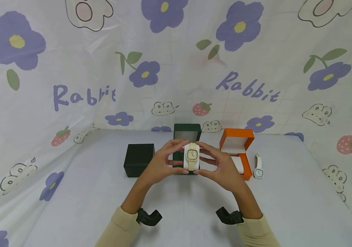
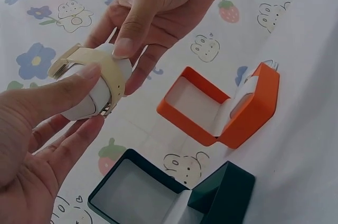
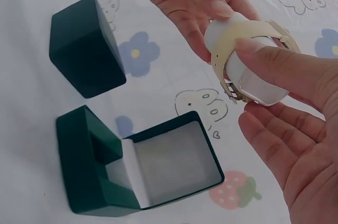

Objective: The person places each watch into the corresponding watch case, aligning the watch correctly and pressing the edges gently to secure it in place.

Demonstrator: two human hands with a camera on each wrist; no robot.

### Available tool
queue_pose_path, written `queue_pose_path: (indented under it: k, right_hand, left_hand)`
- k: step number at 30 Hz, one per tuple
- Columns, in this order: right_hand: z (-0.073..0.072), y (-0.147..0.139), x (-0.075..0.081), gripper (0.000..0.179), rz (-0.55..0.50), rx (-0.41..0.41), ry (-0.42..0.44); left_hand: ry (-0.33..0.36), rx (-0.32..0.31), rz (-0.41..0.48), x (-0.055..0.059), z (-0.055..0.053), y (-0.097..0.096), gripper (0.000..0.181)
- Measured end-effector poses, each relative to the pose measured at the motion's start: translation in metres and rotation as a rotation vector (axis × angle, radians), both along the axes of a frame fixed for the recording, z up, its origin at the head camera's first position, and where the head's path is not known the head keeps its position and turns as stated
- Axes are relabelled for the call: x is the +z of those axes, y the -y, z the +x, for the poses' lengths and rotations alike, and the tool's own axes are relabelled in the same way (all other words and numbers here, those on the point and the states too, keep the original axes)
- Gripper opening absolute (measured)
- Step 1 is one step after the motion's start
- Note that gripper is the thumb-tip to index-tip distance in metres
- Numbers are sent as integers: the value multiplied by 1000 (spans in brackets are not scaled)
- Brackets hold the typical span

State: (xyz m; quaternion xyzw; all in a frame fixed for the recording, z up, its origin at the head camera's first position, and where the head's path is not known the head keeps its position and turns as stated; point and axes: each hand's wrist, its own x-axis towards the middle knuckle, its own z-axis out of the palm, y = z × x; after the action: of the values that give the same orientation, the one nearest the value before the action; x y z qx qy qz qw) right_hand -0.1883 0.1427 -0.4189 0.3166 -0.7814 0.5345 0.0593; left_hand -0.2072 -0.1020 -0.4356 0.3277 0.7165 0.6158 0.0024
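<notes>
In the head view, a square-faced watch (image 1: 192, 154) with a cream strap is wrapped round a white cushion (image 2: 124, 68). My left hand (image 1: 160, 164) grips it from the left side, thumb below and fingers above. From the right, my right hand (image 1: 224, 168) holds the same cushion, and both thumbs press on it in the wrist views. The dial faces my head; in the wrist views the strap's buckle (image 3: 232, 93) shows underneath. Just behind the hands stands a green watch box (image 1: 187, 127) with its lid up, partly hidden by watch and fingers.
A closed dark box (image 1: 139, 160) stands left of the green one. To the right is an orange box (image 1: 246, 168) with its lid raised and a white cushion inside. Beside it a white watch (image 1: 258, 168) lies on the white tabletop (image 1: 176, 212). A patterned cloth (image 1: 176, 92) hangs behind.
</notes>
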Motion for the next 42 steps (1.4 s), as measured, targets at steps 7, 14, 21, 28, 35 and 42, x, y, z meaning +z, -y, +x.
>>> queue_pose_path:
  k: [7,14,21,28,35,42]
  right_hand:
    - [17,6,27,82,4,-21,45]
    - [14,4,22,82,9,-46,24]
    - [1,-2,2,85,-15,-27,24]
    - [2,-2,-4,84,16,-15,33]
    - [-2,0,-3,82,54,-13,25]
    - [-8,1,-10,84,70,-21,16]
  left_hand:
    - [-25,3,-22,-1,0,-1,85]
    - [-90,32,4,-2,-1,-6,82]
    - [-88,36,14,-4,1,-7,81]
    - [-40,41,1,-7,5,-5,81]
    - [-45,40,-28,-10,1,-1,81]
    - [-93,72,-115,-9,-3,2,82]
